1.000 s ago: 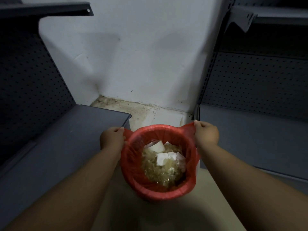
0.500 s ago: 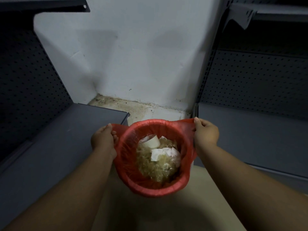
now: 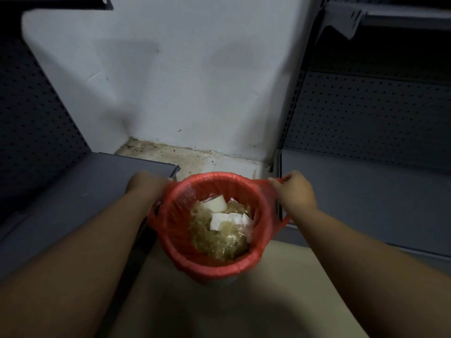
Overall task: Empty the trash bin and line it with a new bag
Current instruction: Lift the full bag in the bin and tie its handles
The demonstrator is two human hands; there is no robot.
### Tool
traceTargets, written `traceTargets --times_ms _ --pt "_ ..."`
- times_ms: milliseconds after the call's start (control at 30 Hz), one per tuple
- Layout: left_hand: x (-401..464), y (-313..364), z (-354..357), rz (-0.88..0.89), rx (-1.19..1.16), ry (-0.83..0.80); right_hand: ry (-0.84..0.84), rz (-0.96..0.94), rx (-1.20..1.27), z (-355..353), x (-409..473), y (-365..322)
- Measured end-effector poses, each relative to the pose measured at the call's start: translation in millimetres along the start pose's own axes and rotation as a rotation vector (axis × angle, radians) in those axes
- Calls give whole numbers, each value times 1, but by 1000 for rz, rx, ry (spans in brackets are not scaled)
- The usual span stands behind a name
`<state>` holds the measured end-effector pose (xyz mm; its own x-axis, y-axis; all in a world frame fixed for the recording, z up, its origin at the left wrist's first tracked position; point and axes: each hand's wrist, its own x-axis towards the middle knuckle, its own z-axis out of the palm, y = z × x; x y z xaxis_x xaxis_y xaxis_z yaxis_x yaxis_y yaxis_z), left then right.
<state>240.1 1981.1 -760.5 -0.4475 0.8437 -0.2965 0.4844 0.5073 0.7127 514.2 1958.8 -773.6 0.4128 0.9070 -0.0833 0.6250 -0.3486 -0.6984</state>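
A small round trash bin (image 3: 220, 281) stands on the floor between two shelf units, lined with a red plastic bag (image 3: 175, 223) stretched over its rim. Inside lies trash (image 3: 219, 228): crumpled clear wrappers, white paper scraps and a white cup. My left hand (image 3: 146, 184) grips the bag's left handle loop beside the rim. My right hand (image 3: 294, 191) pinches the right handle loop and holds it pulled out from the rim. Most of the bin's body is hidden under the bag.
A grey metal shelf (image 3: 80, 191) with a sharp corner lies to the left, another grey shelf (image 3: 366, 191) to the right, both backed by pegboard. A white wall (image 3: 183, 81) and a stained floor strip (image 3: 170, 154) are behind the bin. Beige floor (image 3: 244, 308) is in front.
Both hands have shifted outward along the bag's edge, drawing the handle loops away from the rim. The bin appears to stay in place.
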Motion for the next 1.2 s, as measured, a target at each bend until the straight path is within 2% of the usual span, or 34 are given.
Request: traceTargets --times_ms 67,167,233,300,400,500,600,733,867,933,1067,1200 --pt "2 5 3 44 294 2 -116 -7 -141 4 4 -9" --pt "4 8 5 98 455 20 -151 1 -261 9 15 -20" --pt "0 12 6 137 509 43 -123 -23 -217 10 17 -27" --pt "0 12 9 146 392 57 -92 -78 -83 10 13 -33" --pt "1 2 10 138 41 116 1 -99 93 11 6 -35" --pt "-3 -9 9 61 -109 43 -50 -68 47 9 6 -31" --pt "-2 -20 3 7 -102 -55 -247 15 -52 1 6 -31" --pt "-12 -18 -13 51 170 -111 -445 83 -273 -10 0 -39" --pt "-25 -8 -25 66 368 -181 -628 136 -348 -14 -9 -48" --pt "-34 -4 -27 38 305 -210 -670 141 -327 -15 -14 -54" --pt "-42 -4 -24 -52 18 -286 -740 183 -134 -15 -23 -65" --pt "-41 -8 -23 -108 -84 -292 -728 247 108 -15 -21 -65"
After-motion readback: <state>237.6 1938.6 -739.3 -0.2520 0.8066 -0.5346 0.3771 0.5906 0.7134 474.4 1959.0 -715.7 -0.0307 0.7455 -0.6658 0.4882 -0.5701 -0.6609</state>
